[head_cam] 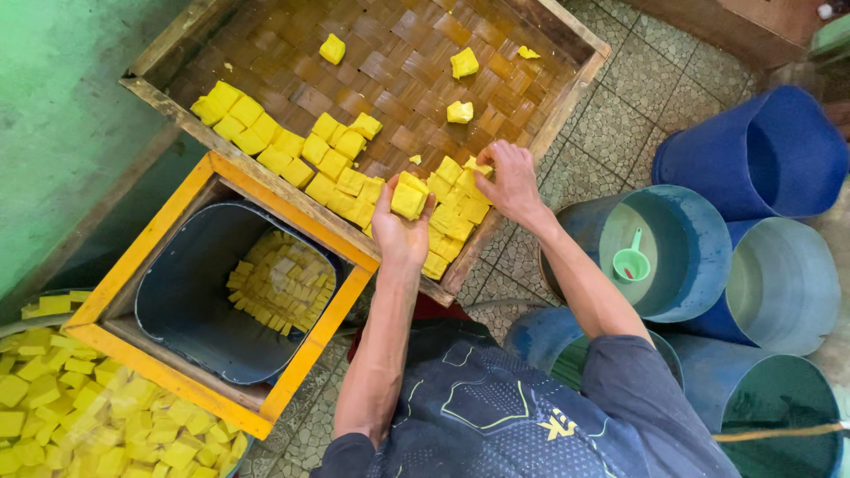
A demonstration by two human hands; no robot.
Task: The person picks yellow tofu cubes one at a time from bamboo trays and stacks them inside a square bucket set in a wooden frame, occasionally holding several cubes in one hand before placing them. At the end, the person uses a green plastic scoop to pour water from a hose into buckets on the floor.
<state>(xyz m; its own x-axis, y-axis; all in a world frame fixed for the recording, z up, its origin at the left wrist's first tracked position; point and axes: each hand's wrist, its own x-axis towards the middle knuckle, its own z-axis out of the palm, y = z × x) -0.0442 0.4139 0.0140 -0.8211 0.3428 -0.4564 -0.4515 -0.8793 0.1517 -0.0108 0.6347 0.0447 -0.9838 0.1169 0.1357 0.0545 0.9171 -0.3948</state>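
Note:
A woven bamboo tray (390,62) in a wooden frame holds many yellow tofu cubes (292,146), most of them along its near edge. My left hand (400,232) is palm up and holds one yellow cube (408,198) over the tray's near corner. My right hand (508,181) reaches into the pile of cubes (460,208) at that corner, fingers closed on a cube. Several loose cubes (460,87) lie farther back on the tray.
A grey tub (177,301) inside a yellow wooden frame (310,341) holds stacked cubes in liquid. More yellow cubes fill a container (80,416) at lower left. Blue barrels (753,159) stand at right; one holds a green scoop (631,261). A green wall is at left.

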